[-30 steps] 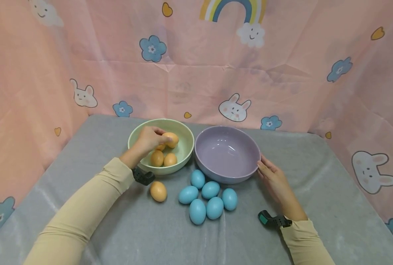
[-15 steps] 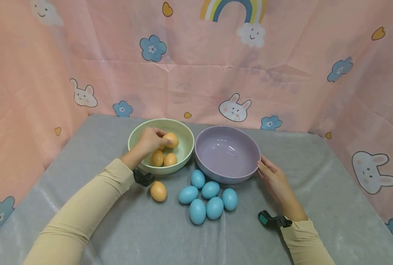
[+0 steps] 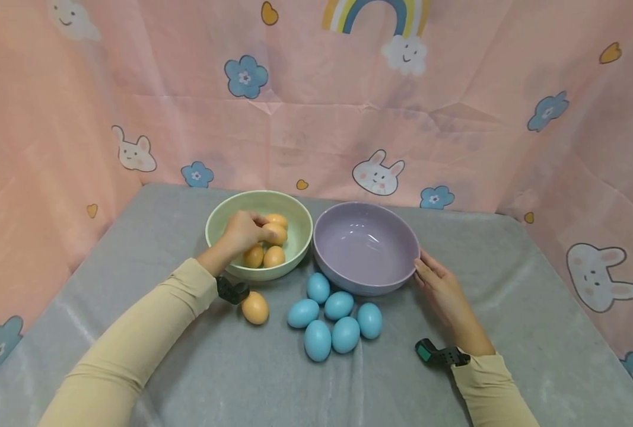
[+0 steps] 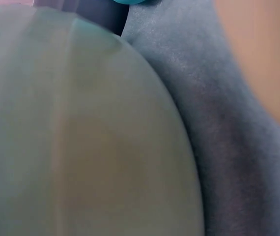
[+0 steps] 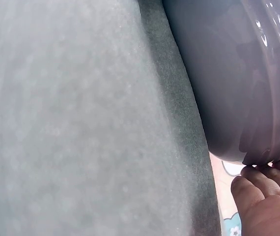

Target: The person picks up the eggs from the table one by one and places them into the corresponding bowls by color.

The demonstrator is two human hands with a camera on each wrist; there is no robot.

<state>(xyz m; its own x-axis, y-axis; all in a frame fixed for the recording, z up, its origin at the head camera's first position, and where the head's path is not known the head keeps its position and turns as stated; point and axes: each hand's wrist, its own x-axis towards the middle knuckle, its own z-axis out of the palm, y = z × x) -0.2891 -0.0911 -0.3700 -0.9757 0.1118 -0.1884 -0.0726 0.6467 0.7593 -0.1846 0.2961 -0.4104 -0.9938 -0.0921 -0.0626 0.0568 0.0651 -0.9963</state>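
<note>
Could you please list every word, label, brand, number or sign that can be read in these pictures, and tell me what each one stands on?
There are none: no text can be read in any view.
Green bowl, purple bowl, orange eggs, blue eggs: no lettering visible.
Backdrop: pictures such as rabbits and flowers, no words.
Wrist bands: too small to tell.

A grey cloth-covered table (image 3: pixel 215 379) bears a green bowl (image 3: pixel 265 274), purple bowl (image 3: pixel 366 255), six blue eggs (image 3: pixel 339 306), one orange egg (image 3: pixel 255 308).
</note>
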